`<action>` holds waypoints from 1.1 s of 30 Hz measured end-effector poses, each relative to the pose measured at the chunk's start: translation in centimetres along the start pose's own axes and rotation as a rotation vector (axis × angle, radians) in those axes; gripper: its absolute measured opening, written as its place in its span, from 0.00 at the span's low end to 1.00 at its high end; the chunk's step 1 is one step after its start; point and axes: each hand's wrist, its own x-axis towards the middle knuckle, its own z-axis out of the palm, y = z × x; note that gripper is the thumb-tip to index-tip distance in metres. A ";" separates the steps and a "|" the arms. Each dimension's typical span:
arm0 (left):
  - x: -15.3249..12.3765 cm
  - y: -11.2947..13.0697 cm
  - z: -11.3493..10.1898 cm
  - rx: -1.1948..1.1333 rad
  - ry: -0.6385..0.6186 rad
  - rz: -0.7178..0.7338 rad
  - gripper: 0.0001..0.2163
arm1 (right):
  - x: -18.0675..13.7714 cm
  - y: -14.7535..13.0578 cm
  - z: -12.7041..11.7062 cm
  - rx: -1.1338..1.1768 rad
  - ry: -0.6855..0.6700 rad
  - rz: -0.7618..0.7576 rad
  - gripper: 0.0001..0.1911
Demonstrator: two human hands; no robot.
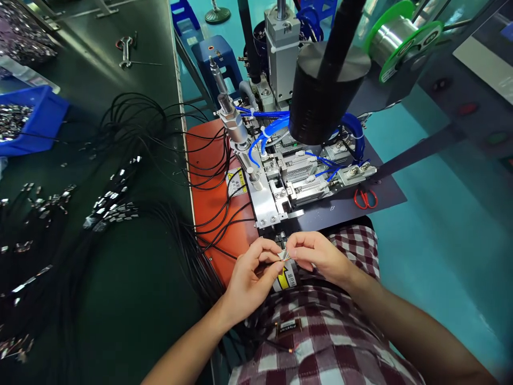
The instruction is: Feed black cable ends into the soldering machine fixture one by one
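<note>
Between my two hands, in front of the machine's near edge, is a small silvery-white piece [284, 255] with a thin orange edge; its exact kind I cannot make out. My left hand [249, 275] pinches it from the left, thumb below and fingers above. The fingertips of my right hand [318, 253] are closed on its right side. Just beneath the hands a yellow-and-white label [285, 276] shows. Ahead stands the metal machine [300, 179] with clamps and blue air tubes. Black cables [218, 235] run across its red base plate [210, 200] to my left.
Bundles of cables with shiny connectors [112, 206] lie on the dark green table [132, 315]. A blue bin [48, 120] and a wrench [126, 52] are farther back. Red-handled scissors [365, 199] lie right of the machine. A black cylinder [326, 96] hangs overhead near a wire spool [404, 40].
</note>
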 end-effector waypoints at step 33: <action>0.5 0.8 -1.5 -0.423 0.047 -0.245 0.08 | -0.4 1.4 0.9 -0.273 0.096 -0.283 0.08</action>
